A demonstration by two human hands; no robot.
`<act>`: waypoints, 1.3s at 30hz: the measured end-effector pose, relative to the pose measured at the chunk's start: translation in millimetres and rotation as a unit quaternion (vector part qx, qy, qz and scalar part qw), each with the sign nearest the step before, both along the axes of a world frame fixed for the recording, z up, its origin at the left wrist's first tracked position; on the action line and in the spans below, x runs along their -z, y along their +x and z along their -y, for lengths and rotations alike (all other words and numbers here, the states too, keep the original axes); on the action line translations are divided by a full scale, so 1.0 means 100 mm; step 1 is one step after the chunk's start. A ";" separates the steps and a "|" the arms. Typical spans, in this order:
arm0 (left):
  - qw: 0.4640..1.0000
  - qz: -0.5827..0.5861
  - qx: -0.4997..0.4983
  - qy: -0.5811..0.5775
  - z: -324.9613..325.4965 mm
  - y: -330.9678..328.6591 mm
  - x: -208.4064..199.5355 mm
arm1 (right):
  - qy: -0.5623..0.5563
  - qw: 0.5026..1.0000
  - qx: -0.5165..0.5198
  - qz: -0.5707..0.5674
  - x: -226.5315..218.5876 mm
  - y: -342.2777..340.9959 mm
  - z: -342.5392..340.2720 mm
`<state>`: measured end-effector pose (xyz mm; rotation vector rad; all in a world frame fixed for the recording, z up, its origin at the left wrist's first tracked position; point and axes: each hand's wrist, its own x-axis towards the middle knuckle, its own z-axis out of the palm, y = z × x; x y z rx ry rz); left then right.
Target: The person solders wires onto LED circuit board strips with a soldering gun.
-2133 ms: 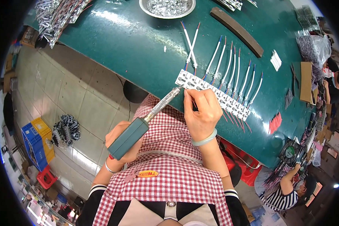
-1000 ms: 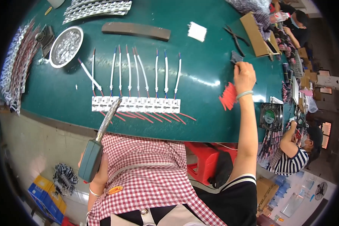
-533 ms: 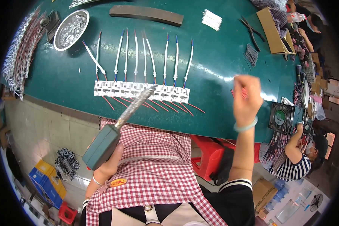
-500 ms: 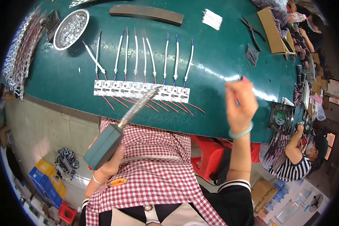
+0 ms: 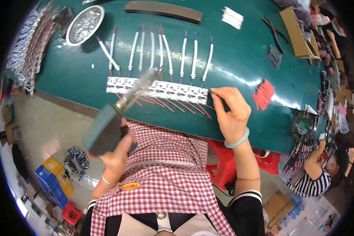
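The right hand [image 5: 231,113] pinches something too thin to make out at the end of the white patterned strip [image 5: 157,88] on the green table [image 5: 240,59], the left hand [image 5: 116,151] grips a grey-handled soldering tool [image 5: 114,120], and a round metal bowl [image 5: 85,19] holds shiny bits.

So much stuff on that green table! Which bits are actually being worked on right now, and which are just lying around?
In use:
- left hand gripping a grey heat tool
- right hand pinching something thin at the white strip
- white-sleeved wires at the strip

Lying about:
- metal bowl
- pliers
- loose red pieces
- long brown bar
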<state>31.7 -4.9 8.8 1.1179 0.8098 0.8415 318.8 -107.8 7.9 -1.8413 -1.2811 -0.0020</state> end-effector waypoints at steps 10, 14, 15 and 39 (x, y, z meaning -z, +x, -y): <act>0.980 0.113 -0.156 -0.049 -0.51 0.34 0.02 | -0.026 0.999 0.012 -0.019 0.00 -0.16 0.00; 0.981 0.097 -0.165 -0.030 -0.68 0.42 0.03 | -0.014 0.999 -0.006 -0.028 0.02 -0.34 -0.01; 0.981 0.098 -0.162 -0.035 -0.72 0.41 0.04 | -0.012 0.999 -0.009 -0.031 0.01 -0.38 -0.01; 0.886 -0.185 0.167 0.392 0.08 0.04 -0.11 | -0.038 0.993 -0.032 0.111 0.06 -0.40 0.27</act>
